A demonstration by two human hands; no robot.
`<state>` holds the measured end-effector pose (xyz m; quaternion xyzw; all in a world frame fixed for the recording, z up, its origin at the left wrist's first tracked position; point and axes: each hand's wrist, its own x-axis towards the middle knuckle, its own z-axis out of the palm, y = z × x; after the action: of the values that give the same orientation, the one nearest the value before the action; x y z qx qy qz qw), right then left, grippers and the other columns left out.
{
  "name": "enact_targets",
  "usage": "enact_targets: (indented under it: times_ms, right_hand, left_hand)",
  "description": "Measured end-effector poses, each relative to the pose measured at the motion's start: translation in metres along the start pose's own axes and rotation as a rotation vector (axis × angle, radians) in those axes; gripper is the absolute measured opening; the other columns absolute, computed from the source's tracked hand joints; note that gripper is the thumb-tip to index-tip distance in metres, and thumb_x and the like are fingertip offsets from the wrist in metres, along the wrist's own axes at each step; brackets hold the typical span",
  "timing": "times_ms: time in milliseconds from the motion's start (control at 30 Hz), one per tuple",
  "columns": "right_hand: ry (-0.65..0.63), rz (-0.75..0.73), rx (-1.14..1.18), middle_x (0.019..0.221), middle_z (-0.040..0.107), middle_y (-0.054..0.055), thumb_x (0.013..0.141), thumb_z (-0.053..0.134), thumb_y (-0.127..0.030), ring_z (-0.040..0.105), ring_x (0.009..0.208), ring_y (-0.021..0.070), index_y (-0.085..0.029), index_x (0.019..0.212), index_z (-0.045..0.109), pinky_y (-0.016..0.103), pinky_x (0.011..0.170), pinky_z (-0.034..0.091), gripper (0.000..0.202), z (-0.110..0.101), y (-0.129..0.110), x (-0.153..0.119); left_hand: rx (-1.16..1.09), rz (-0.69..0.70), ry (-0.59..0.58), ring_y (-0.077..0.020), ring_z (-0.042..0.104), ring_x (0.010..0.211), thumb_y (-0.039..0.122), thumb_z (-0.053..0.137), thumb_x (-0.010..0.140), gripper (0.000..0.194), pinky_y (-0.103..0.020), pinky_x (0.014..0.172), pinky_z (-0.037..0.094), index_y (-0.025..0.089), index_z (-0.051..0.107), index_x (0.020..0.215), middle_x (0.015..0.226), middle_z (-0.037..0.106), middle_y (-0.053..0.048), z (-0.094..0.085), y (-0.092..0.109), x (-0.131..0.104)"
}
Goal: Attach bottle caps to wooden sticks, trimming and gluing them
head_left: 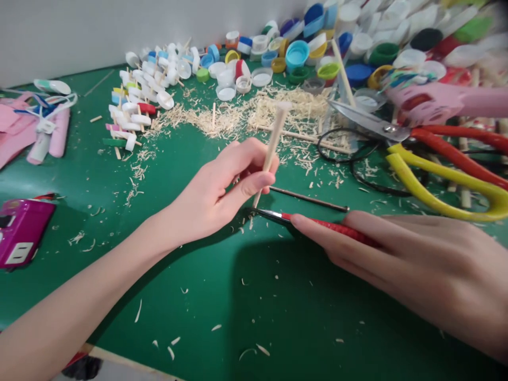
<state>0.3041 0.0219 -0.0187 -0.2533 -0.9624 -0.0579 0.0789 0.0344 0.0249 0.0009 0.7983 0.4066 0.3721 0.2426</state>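
My left hand (218,188) pinches a pale wooden stick (274,135) between thumb and fingers. The stick leans a little to the right, its lower end close to the green tabletop (198,307). My right hand (420,259) is closed around a red-handled craft knife (333,228). Its blade points left and meets or nearly meets the stick's lower end; exact contact is hard to make out. Behind the knife lies a thin dark metal rod (309,199) resembling a long nail. Wood curls are scattered around both hands.
Wood shavings (222,119) spread behind my hands. Bottle caps on small sticks (137,108) cluster at back left, with loose caps (297,54) heaped at back right. Orange-and-yellow scissors (444,153) and a pink glue gun (440,100) lie right. A magenta box (26,230) sits left.
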Motion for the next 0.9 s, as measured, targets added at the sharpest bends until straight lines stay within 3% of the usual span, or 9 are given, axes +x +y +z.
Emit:
enact_targets:
  times_ms: [133,367,633,900]
  right_hand:
    - [0.047,-0.054,0.078,0.069,0.044,0.000,0.094,0.029,-0.019,0.042,0.051,0.0131,-0.028,0.148,0.023,0.031,0.049,0.030,0.055,-0.006,0.001,0.004]
    - [0.006,-0.037,0.025,0.079,0.055,0.001,0.095,0.033,-0.019,0.051,0.061,0.0142,-0.030,0.149,0.016,0.032,0.050,0.033,0.058,-0.021,0.004,0.001]
    - [0.046,-0.023,0.015,0.071,0.045,-0.002,0.096,0.026,-0.019,0.042,0.050,0.0103,-0.028,0.148,0.021,0.030,0.048,0.029,0.053,-0.011,0.001,0.006]
    - [0.051,-0.063,0.030,0.075,0.047,-0.002,0.095,0.032,-0.018,0.047,0.056,0.0097,-0.024,0.148,0.023,0.030,0.049,0.032,0.054,-0.016,0.003,0.002]
  left_hand:
    - [-0.002,-0.008,0.012,-0.0143,0.062,0.070,0.031,0.044,0.093,0.011,-0.030,0.063,0.053,0.025,0.053,0.090,0.077,0.058,0.000,0.001,-0.002,0.000]
    - [0.008,-0.012,0.065,-0.0131,0.064,0.070,0.028,0.044,0.094,0.010,-0.028,0.063,0.055,0.024,0.053,0.093,0.076,0.060,0.001,-0.002,-0.009,-0.001]
    - [0.012,-0.088,0.039,-0.0140,0.067,0.077,0.035,0.041,0.094,0.018,-0.030,0.069,0.057,0.023,0.055,0.093,0.082,0.060,0.000,-0.002,-0.001,-0.001]
    - [0.026,-0.071,0.001,-0.0160,0.067,0.079,0.033,0.041,0.095,0.016,-0.034,0.073,0.057,0.025,0.054,0.090,0.081,0.060,0.000,-0.005,0.001,-0.002]
